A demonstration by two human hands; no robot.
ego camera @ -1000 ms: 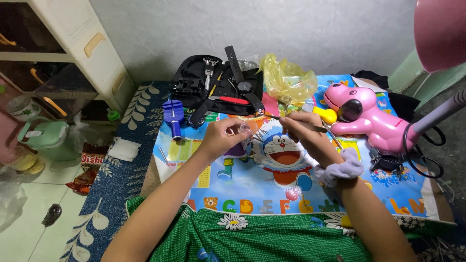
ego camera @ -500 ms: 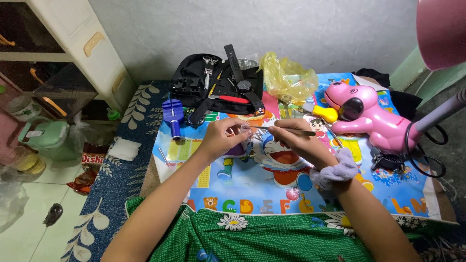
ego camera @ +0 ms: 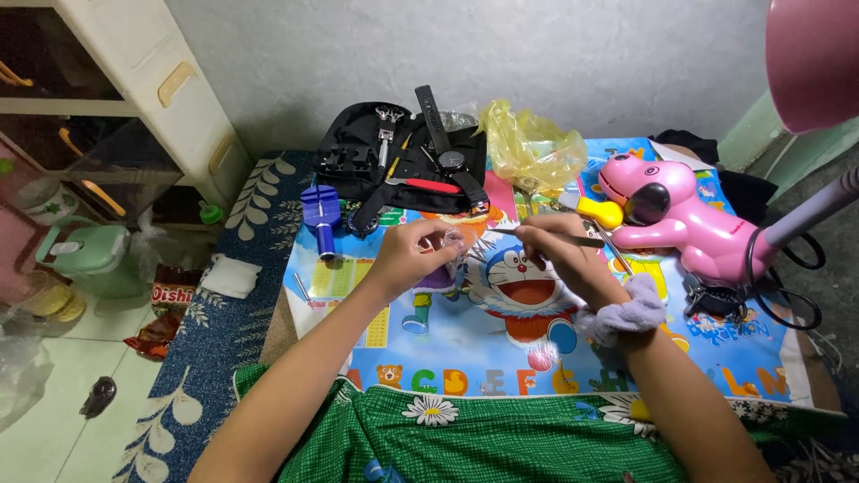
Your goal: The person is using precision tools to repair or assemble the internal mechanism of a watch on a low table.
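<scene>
Over a low table covered with a colourful cartoon mat, my left hand pinches a small clear round part between thumb and fingers. My right hand grips thin metal tweezers, their tips pointing left and almost touching the small part. A lilac scrunchie circles my right wrist. Both hands hover just above the mat's middle.
An open black tool case with a wristwatch on it lies at the back. A blue tool stands at the left, a yellow plastic bag and pink dog-shaped lamp at the right. A green jug stands on the floor.
My right hand has swung the tweezers leftwards until their tips meet the part held in my left hand. Both hands have come a little closer together.
</scene>
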